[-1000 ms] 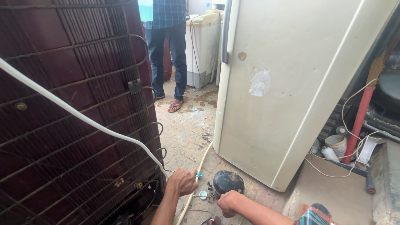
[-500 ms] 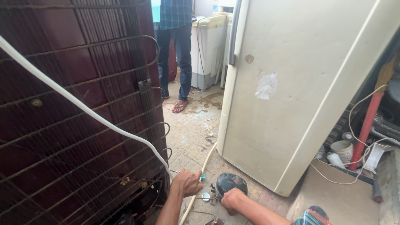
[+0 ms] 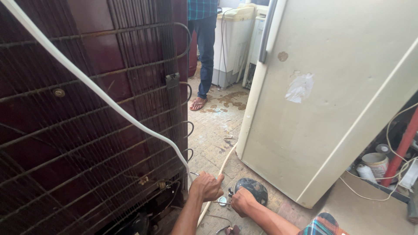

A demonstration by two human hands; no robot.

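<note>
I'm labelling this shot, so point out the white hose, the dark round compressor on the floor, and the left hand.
white hose (image 3: 109, 102), head view, mid-length across the maroon fridge back.
dark round compressor (image 3: 254, 188), head view, top of its dome.
left hand (image 3: 207, 186), head view, back of the hand.

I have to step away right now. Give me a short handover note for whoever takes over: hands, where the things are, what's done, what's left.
Left hand: closed around the white hose at the bottom corner of the dark red fridge back.
Right hand: closed low on the floor beside the round dark compressor, fingers at a small fitting between both hands; too small to tell exactly what.
The hose runs diagonally across the fridge's wire coil. A cream fridge stands to the right; another person stands behind.
Done: hose brought down to the hands.
Left: whether anything is joined cannot be told.
</note>
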